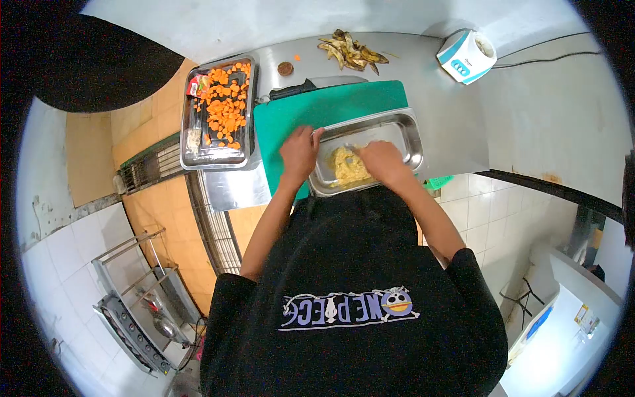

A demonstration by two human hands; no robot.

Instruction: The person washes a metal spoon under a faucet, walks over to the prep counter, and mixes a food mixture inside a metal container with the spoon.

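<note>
"Steel counter under a pale wall. What comes first, at the left end?"

"Farthest left, a tray of cut carrots. Beside it lies a green board, with a knife along its far edge and some dark peels beyond."

"And the left hand?"

"Over the board, curled, fingers at the left end of a steel pan. From my spot I can't tell whether it grips the rim or only rests there."

"How does the pan lie?"

"Lengthwise, left to right, at least partly on the board. Its right end is angled slightly away from the person, and its near edge is close to the black shirt. Yellow mash sits in its left half, toward the near side."

"So where is the mash from each hand?"

"Right of the left hand, a little closer to the body. From the right hand it lies to the left, just beside the knuckles, so that hand is the nearer one."

"Is the right hand holding anything?"

"Yes, its fingers are wrapped around a slim utensil, possibly a fork. The working end points left, at the mash."

"Anything farther right?"

"Just a blue-and-white appliance near the wall, well apart from both hands."
</note>
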